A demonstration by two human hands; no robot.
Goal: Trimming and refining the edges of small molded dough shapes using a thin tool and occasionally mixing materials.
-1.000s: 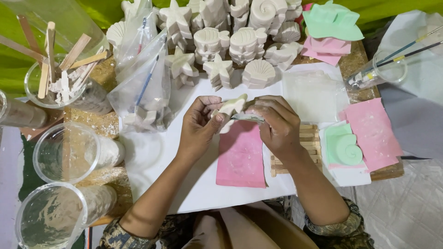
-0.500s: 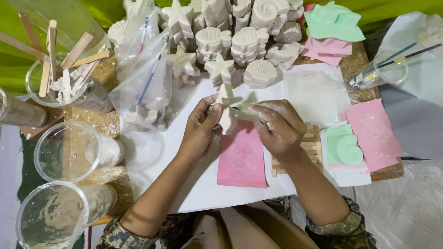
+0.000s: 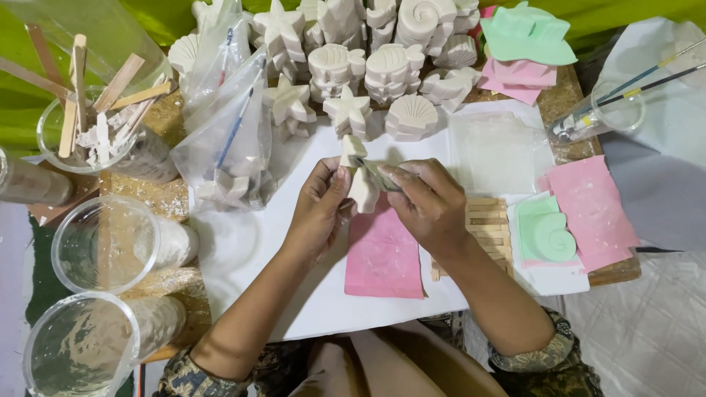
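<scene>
Gripped between the fingers of the left hand, a white plaster star is held above the pink mould near the white sheet's middle; a thin tool is pinched against it by the closed right hand.

— What sort of place is this?
— A craft workshop: rows of white plaster casts line the table's far edge, with pink moulds at its right edge.
— And the left edge?
— Plastic cups and wooden sticks.
</scene>
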